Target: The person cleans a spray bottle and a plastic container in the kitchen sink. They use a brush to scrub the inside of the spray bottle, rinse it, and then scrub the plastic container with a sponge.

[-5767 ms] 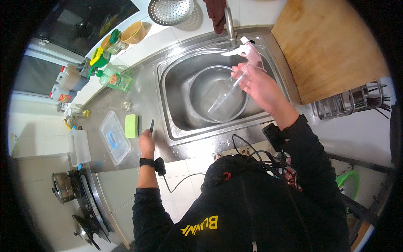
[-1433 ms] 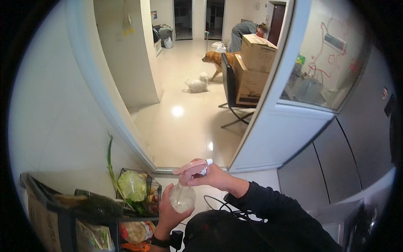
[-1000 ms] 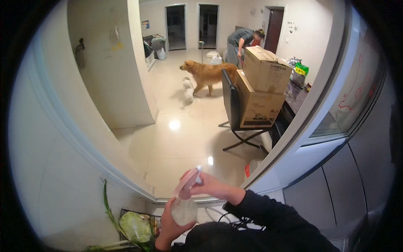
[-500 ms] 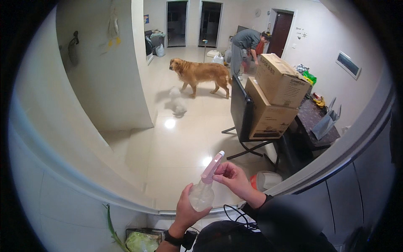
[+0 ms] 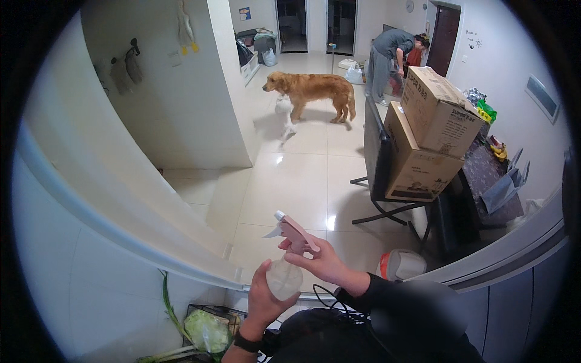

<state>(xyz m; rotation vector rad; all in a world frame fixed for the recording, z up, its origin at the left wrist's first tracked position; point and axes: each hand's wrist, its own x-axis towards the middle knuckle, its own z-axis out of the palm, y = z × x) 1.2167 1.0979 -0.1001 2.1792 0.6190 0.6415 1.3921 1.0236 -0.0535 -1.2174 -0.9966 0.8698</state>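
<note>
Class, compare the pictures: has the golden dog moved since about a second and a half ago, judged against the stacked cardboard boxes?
Yes. The golden dog stood right beside the cardboard boxes then; it now stands farther left of them, nearer the white wall corner.

Even, bright indoor light from overhead. Glare spots on the glossy floor point(image 5: 302, 181), strongest just left of the chair point(image 5: 387, 163). Soft shadow under the dog point(image 5: 311, 91). Heavy fisheye: wall edges left of the chair bow, corners black. Slight blur below it.
</note>
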